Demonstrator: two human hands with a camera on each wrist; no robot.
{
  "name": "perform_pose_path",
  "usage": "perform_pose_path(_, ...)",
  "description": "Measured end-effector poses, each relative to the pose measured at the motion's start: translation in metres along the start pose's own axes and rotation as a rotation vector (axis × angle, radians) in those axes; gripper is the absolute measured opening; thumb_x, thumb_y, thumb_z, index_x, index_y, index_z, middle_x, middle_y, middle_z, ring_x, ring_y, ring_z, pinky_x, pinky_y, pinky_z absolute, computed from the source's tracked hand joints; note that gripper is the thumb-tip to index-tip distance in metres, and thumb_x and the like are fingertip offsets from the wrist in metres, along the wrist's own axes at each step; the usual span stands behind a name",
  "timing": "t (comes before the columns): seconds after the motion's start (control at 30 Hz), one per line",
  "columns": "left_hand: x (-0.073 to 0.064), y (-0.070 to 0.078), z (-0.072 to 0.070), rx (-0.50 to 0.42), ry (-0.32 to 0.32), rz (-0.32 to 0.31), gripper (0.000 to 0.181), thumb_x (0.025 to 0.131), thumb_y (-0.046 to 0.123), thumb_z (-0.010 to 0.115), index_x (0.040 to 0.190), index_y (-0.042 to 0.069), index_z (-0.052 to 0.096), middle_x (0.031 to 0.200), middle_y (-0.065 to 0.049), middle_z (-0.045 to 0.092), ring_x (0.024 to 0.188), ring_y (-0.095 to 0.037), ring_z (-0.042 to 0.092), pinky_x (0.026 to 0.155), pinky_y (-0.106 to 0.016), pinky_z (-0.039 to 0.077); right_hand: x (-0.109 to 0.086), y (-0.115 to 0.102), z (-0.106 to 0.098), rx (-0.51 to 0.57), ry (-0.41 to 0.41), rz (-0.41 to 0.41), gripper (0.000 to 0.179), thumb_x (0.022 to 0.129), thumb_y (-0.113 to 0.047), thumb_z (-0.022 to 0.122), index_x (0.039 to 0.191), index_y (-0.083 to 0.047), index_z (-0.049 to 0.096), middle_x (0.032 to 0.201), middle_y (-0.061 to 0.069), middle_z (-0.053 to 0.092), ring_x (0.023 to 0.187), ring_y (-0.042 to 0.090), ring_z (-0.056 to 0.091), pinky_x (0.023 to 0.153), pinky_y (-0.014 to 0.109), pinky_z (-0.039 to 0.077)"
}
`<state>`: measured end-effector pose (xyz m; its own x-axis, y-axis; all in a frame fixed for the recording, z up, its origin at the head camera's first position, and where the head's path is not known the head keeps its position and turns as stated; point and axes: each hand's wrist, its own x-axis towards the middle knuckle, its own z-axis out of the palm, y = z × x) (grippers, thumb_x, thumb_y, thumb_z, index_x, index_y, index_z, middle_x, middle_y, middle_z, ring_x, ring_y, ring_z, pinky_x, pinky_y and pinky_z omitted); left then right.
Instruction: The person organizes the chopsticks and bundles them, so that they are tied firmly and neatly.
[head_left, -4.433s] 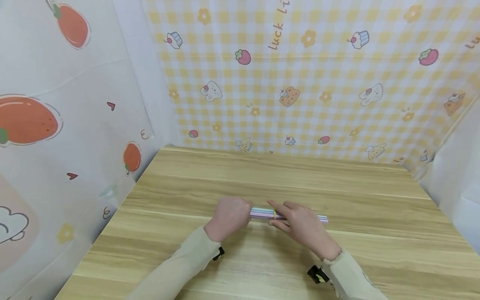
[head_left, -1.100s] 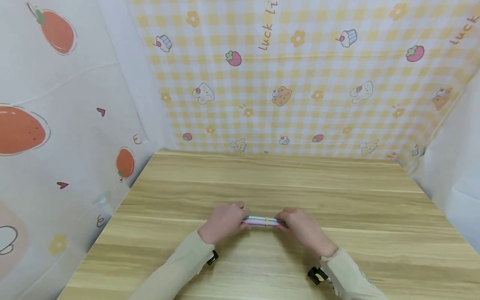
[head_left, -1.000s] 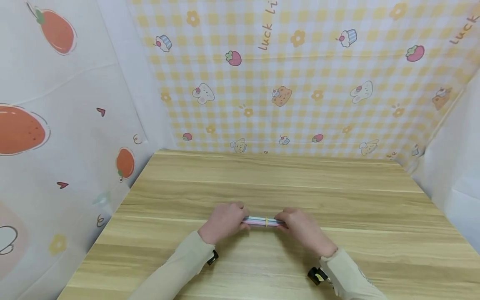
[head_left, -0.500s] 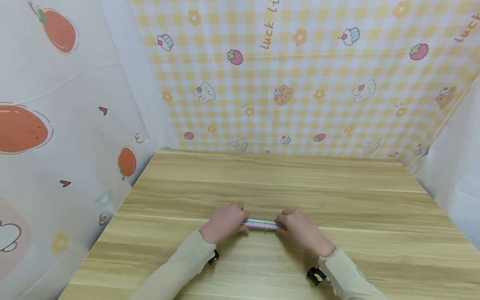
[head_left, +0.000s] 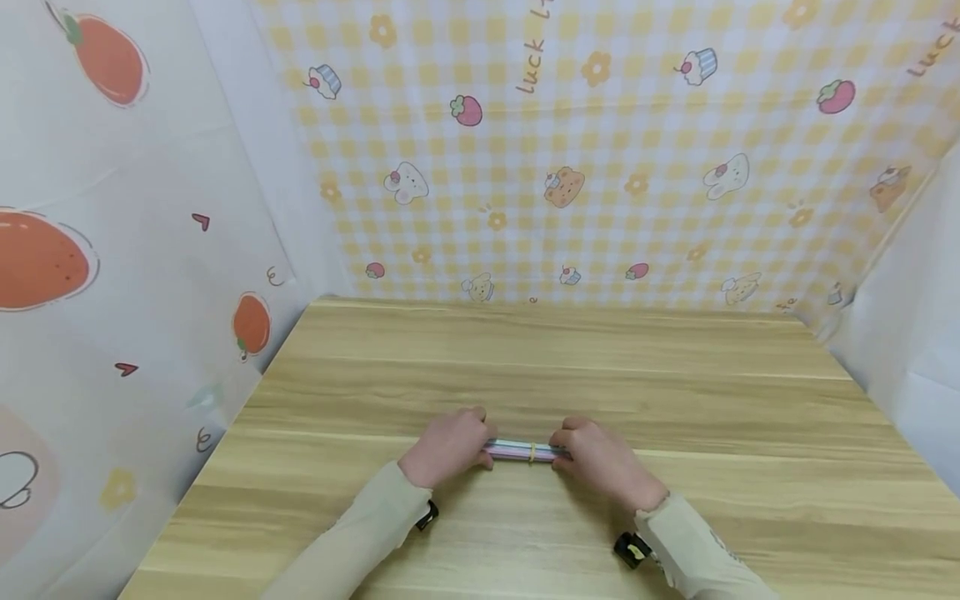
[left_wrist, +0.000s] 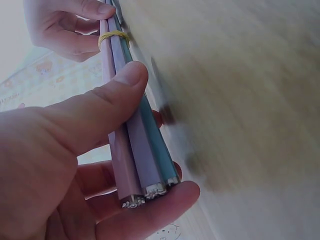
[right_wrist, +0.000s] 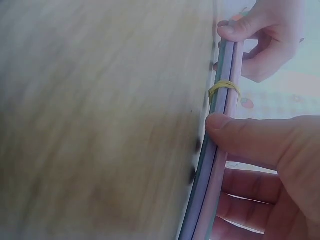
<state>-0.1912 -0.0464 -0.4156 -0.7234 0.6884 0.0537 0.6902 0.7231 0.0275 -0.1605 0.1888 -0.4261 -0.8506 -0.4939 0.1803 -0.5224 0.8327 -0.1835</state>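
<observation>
A bundle of slim faceted chopsticks (head_left: pixel 510 450) in pastel pink, lilac and blue-green lies level between my hands in the head view. A yellow rubber band (head_left: pixel 532 452) is wound round it, nearer my right hand. My left hand (head_left: pixel 450 448) grips the left end, thumb across the top and fingers beneath. Silver patterned ends of the chopsticks (left_wrist: pixel 145 170) show in the left wrist view. On the other side my right hand (head_left: pixel 609 465) pinches the bundle just right of the band. Its right end is hidden by that hand. Whether the bundle touches the table cannot be told.
The wood-grain table (head_left: pixel 525 358) extends behind and beside the hands. A yellow checked cloth (head_left: pixel 600 150) hangs along its back, and a white fruit-print cloth (head_left: pixel 165 183) along the left. Black straps with small devices (head_left: pixel 632 550) sit at both wrists.
Compared with several seconds ago, my right hand no longer lies over the band but grips the bundle to its right. In the last second both hands and the bundle have shifted slightly toward me.
</observation>
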Motion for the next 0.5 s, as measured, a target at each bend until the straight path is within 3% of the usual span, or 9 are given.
perform_pose_path(0.5,-0.0015,0.0003,0.0015,0.012,0.000,-0.014,0.028,0.071,0.040,0.078,0.084,0.017,0.068,0.077,0.004,0.056,0.063,-0.005,0.048,0.048,-0.019,0.042,0.0007,0.0009,0.0023,-0.018,0.001,-0.020,0.018,0.075,-0.019,0.079,0.089,-0.013,0.069,0.081,-0.005,0.055,0.069,0.006,0.051,0.058,0.023,0.044)
